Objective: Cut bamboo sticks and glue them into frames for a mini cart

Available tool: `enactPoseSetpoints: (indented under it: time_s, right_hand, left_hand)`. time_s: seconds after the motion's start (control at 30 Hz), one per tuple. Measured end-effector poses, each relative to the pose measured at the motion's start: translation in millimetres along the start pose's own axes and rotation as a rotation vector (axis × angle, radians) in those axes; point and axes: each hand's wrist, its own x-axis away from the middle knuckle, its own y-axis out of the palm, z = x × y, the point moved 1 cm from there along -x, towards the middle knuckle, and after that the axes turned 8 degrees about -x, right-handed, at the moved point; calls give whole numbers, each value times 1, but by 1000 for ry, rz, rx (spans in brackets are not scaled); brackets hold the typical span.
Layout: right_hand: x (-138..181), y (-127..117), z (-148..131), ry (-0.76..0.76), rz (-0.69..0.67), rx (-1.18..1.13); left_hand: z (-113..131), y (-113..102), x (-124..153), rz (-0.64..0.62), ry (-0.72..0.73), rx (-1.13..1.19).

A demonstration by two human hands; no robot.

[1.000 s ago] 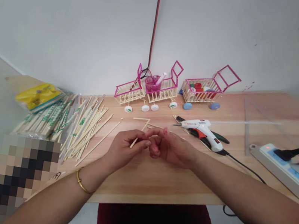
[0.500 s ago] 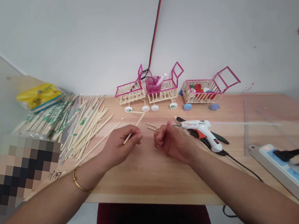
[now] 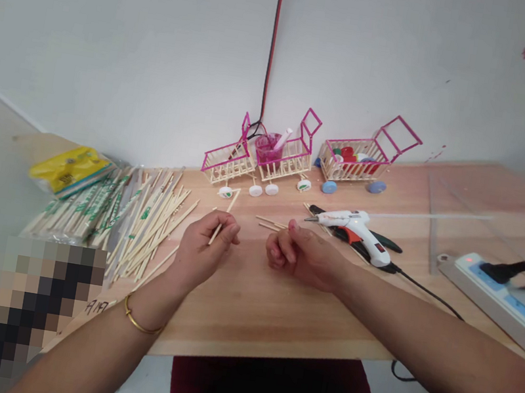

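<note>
My left hand pinches a thin wooden stick that slants up and to the right above the table. My right hand rests on the wooden table a short way to the right, its fingers curled closed; I cannot make out anything in them. Two short stick pieces lie just beyond the right hand. A white and orange glue gun lies to the right of that hand, nozzle pointing left.
A heap of wrapped and loose chopsticks covers the table's left side, with a yellow packet behind it. Three small pink and wood carts stand along the wall. A power strip and a clear ruler lie at the right.
My hands were together around the stick a second ago. They have drawn apart; the left hand has carried the stick to the left, and the right hand has settled on the table.
</note>
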Motion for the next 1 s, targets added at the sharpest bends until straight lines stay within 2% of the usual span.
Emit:
enactPoseSetpoints:
  time_s: [0.2,0.27,0.33,0.43,0.53,0.6,0.67,0.73,0.83,0.9,1.0]
  right_hand:
    - [0,-6,-4,-236,283,474]
    - [2,-4,-7,-250,324,607]
    - [3,-1,-7,-196,282,689]
    - [6,5,-4,-115,121,809]
    - [9,8,1,-141,-40,1014]
    - [10,9,1,-176,-99,1116]
    - [11,10,-2,-213,-72,1140]
    - [11,8,-8,-265,43,1102]
    - [9,5,-16,-312,239,973]
    - [7,2,-18,-287,319,881]
    - [5,1,-16,-187,360,773]
  left_hand:
    - [0,1,2,-11,-20,51]
    - [1,1,2,-25,-19,57]
    - [3,1,2,-46,-16,54]
    - [6,2,3,-93,1,28]
    - [7,2,4,-117,29,0]
    - [7,2,3,-121,35,-19]
    - [6,1,2,-118,38,-49]
    - [7,0,1,-115,62,-93]
    - [10,0,1,-141,172,-194]
    - [13,2,2,-172,274,-268]
    - [15,8,5,-228,411,-326]
